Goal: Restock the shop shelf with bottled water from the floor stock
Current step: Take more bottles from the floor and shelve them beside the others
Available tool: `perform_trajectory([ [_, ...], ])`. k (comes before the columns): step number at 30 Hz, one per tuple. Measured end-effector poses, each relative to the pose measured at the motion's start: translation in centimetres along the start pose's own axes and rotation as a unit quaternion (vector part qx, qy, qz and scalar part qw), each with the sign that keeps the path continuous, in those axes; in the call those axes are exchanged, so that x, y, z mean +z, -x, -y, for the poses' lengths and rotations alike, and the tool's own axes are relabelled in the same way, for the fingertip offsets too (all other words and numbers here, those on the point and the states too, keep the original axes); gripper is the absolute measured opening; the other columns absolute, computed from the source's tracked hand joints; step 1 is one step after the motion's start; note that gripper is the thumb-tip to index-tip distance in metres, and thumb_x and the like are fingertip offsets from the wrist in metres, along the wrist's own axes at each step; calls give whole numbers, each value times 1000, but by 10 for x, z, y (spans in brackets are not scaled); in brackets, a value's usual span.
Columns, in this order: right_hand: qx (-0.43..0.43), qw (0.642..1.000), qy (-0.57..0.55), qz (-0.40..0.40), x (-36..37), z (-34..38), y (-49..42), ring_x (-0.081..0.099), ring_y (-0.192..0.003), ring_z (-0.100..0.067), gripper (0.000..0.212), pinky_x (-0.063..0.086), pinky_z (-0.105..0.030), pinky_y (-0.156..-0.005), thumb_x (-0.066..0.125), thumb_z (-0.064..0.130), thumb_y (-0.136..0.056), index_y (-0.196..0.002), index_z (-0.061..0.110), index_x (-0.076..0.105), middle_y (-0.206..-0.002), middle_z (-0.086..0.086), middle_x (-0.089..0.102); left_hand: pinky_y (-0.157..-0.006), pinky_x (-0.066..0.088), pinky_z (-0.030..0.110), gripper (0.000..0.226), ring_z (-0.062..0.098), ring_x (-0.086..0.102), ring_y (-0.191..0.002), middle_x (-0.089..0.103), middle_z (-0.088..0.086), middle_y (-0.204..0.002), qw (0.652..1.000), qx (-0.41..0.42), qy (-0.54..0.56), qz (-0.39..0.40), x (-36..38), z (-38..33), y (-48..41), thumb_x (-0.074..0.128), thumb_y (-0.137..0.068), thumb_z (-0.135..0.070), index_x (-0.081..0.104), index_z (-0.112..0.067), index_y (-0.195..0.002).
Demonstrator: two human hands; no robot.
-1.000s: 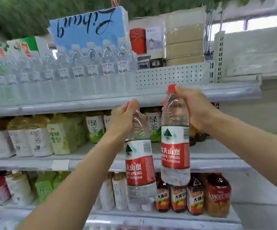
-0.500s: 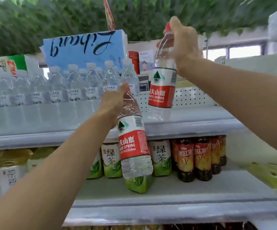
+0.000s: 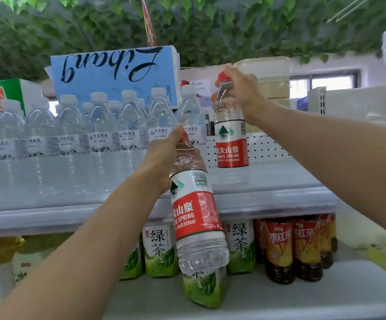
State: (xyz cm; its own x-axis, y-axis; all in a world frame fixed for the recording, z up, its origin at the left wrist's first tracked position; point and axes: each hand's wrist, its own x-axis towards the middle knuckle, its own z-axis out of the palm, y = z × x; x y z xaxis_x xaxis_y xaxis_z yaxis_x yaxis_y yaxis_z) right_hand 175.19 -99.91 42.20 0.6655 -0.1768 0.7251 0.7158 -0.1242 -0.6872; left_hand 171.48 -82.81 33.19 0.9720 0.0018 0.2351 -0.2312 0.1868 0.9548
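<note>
Pretty matchy: the upper water bottle (image 3: 231, 144) and the lower water bottle (image 3: 194, 215) are both clear with red caps and labels that go white on top, red below, plus a dark green mountain logo. The white-capped bottles (image 3: 99, 125) have white labels. The blue box (image 3: 115, 72) has dark script. The green tea cartons (image 3: 159, 248) are white and green, and the iced tea bottles (image 3: 279, 245) are dark brown with red-and-yellow labels. The back panel (image 3: 270, 146) is white and dotted with holes.

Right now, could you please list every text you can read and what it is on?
"Libang", upside down: blue box
"2500": its side
"SPRING", "550ml", "山泉": red-label water bottle in the right hand
Same words: second red-label water bottle in the left hand
"绿茶": green tea cartons
"冰红茶": iced tea bottles
White-capped bottles: labels too blurred
Hanging red sign: unreadable
</note>
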Motion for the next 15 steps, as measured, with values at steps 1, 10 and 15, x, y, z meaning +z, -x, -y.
perform_trajectory([
  [1,2,1000,8,7,-1,-4,1,69,-74,-26,36,59,-43,-78,49,35,-99,-82,8,65,-77,-10,71,-68,60,40,34,25,67,-57,74,18,-98,1000,-1,4,-2,-1,1,0,61,-94,-41,56,-10,-107],
  [10,79,953,243,161,-40,-36,80,63,-88,-13,47,53,-31,-71,70,49,-82,-111,21,47,-97,3,63,-76,59,44,32,24,67,-59,74,13,-93,1000,22,6,-20,-2,5,0,59,-95,-43,57,-11,-100],
  [15,79,941,264,196,-46,-38,91,62,-95,-17,18,56,-36,-80,74,30,-85,-85,35,57,-93,6,67,-65,60,39,37,23,67,-56,74,14,-97,999,17,6,-29,1,5,2,61,-94,-44,56,-11,-109],
])
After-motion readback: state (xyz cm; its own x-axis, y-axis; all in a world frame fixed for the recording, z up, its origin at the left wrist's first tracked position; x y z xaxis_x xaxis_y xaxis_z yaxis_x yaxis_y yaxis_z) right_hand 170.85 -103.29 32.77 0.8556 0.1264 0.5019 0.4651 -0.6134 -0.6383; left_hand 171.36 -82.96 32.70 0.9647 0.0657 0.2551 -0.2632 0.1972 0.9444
